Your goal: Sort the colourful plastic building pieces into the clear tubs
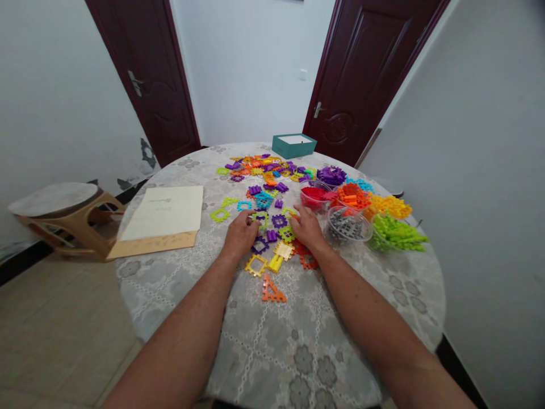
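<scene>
Both my hands rest on a round table (272, 352) among flat plastic building pieces. My left hand (240, 233) is curled, its fingertips on a green square frame piece (260, 218). My right hand (307, 227) lies beside it, fingers bent over a green piece (288, 233) and a small orange bit. Between the hands lie purple frame pieces (279, 220). Just in front of the hands sit yellow pieces (277, 257), a red piece (307, 261) and an orange triangle (272, 291).
A heap of mixed pieces (264, 168) lies further back. Clear tubs at the right hold red (314, 196), orange (352, 196), grey (348, 225), yellow and green (395, 233) pieces. A teal box (293, 145), a paper booklet (164, 216) and a wooden stool (63, 213) are also there.
</scene>
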`<state>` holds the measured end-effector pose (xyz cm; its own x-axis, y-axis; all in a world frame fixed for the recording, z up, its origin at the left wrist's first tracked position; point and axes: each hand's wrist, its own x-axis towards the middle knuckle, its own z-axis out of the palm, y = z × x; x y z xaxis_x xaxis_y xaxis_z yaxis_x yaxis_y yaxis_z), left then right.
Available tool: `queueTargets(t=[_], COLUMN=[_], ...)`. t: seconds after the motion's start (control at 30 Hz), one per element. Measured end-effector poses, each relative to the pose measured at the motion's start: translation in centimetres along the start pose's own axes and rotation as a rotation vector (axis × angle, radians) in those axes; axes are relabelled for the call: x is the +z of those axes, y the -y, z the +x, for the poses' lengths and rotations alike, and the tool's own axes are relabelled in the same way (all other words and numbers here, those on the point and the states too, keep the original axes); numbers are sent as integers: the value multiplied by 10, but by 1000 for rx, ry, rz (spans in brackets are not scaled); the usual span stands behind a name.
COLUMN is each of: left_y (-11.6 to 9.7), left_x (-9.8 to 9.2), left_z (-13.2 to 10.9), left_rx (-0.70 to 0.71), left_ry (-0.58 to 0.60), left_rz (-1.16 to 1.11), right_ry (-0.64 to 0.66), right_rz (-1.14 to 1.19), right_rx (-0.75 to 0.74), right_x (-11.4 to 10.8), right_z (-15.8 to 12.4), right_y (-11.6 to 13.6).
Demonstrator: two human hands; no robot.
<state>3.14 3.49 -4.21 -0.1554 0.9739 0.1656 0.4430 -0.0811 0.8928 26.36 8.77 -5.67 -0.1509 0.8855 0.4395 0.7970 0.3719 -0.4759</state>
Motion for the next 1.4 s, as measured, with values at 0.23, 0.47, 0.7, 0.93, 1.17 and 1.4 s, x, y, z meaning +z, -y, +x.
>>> queueTargets(t=[0.23, 0.47, 0.7, 0.93, 1.17, 1.4], left_y=[2, 0, -9, -24, -28, -30], left_x=[0, 3, 2, 2, 3, 1], left_z=[2, 1, -5, -16, -19, -18], left_rx=[-10, -16, -23, 3, 58, 25], left_ry=[-3, 48, 155, 242, 344, 458], left_rz=[-39, -106, -261, -352, -386, -347], right_ry=[121, 440, 161, 100, 73, 183], right_rz=[-44, -143, 32, 518, 666, 879], right_rx=[-68, -347, -285, -10, 106, 265], right_x=[-29, -47, -41, -35, -26, -22], right_z=[1, -32, -46, -54, -53, -47], right_y=[14, 24, 19, 40, 38, 42])
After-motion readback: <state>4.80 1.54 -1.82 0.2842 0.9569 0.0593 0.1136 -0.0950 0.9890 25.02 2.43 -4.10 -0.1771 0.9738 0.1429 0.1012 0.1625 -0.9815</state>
